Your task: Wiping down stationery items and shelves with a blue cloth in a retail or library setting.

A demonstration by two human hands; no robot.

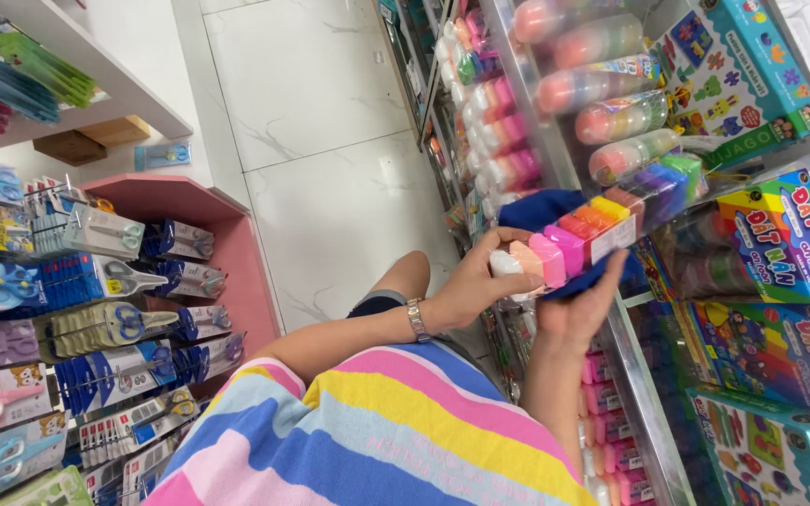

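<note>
Nearest the camera, a striped shirt (377,431) in pink, yellow and blue fills the lower view, and both forearms rise from it toward the modelling-clay pack (592,230), a long clear packet of coloured bars running from white through pink and orange to green. The left hand (480,281), a metal watch (416,319) on its wrist, has its grip closed around the pack's white and pink end. The right hand (578,309) lies under the pack with a dark blue cloth (541,208) between palm and packet; its grip seems to cup both, though the fingers are partly hidden. Just behind the pack stands the metal shelf (644,412) of clay tubs and boxed sets. Well left of the pack hang carded scissors (114,230).
</note>
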